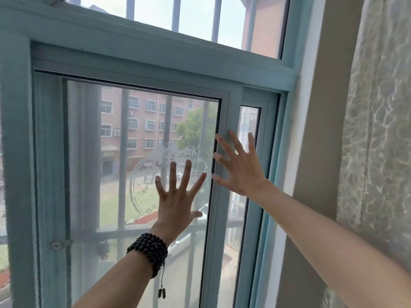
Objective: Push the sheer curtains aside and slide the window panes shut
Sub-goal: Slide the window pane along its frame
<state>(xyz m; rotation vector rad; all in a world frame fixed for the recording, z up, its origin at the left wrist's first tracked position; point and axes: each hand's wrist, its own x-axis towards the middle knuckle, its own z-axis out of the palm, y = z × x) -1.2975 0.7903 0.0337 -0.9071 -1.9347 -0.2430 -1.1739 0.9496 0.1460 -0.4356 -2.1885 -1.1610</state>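
A sliding window pane (142, 134) in a pale blue frame fills the middle of the view, with a frosted decal on its glass. My left hand (176, 196), with dark beads on the wrist, lies flat on the glass, fingers spread. My right hand (239, 165) is spread over the pane's right stile (231, 112), holding nothing. To the right of that stile a narrow strip of a second pane (249, 121) shows. The sheer curtain (378, 130) hangs bunched at the far right, clear of the window.
A beige wall strip (320, 130) separates the window frame from the curtain. Metal bars (123, 152) stand outside the glass, with brick buildings beyond. A fixed upper pane (195, 16) sits above. A small latch (59, 244) is on the left stile.
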